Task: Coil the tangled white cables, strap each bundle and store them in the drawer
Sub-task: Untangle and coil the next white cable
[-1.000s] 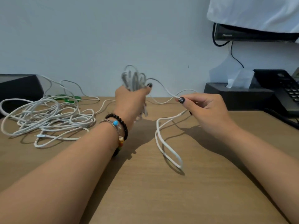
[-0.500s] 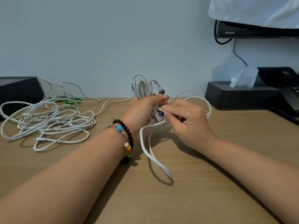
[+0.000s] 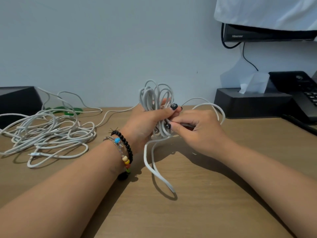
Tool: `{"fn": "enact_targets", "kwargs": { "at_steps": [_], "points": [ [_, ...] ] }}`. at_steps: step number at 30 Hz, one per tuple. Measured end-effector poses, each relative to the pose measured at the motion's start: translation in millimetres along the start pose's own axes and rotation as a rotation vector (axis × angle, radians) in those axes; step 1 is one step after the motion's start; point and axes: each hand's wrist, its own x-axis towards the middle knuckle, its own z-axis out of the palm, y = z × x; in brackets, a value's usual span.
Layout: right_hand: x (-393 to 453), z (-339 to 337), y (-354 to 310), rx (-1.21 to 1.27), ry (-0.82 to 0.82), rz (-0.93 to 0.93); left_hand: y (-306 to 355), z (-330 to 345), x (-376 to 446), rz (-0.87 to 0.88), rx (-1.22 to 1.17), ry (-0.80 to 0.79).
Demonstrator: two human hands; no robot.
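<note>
Hisense lettering point(image 3: 237, 36) marks the monitor point(image 3: 267, 34) above coil-gripping hands.

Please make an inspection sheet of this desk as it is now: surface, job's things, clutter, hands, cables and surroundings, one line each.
Surface: wooden desk, bare in front.
Job's things: coil held upright above the desk; tangled pile lying at left; no drawer seen.
Clutter: green item behind the pile, possibly straps; tissue box; phone; black box at far left.
Hands: left hand grips the coil; right hand pinches a strand at the coil.
Cables: loose loop trails from the coil onto the desk; another arcs behind the right hand.
Surroundings: pale wall; covered screen at upper right.
</note>
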Motion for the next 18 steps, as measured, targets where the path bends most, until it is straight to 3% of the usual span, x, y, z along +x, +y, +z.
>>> {"fn": "enact_targets", "kwargs": {
  "at_steps": [6,11,14,18],
  "points": [
    [1.5,5.7,-3.4,-0.074,-0.089,0.080,6.5,-13.1,7.7,0.013,0.008,0.084],
    [-0.4,-2.8,-2.3,-0.069,-0.184,0.234,16.3,-20.5,11.5,0.051,-0.145,0.110],
    [-0.5,-6.9,-1.6,-0.134,-0.121,0.284,23.3,-30.9,12.1,0.006,-0.240,0.108],
    [1.2,-15.3,-0.1,-0.200,0.015,0.336,27.5,-40.1,15.3,0.037,-0.188,0.149]
  ]
}}
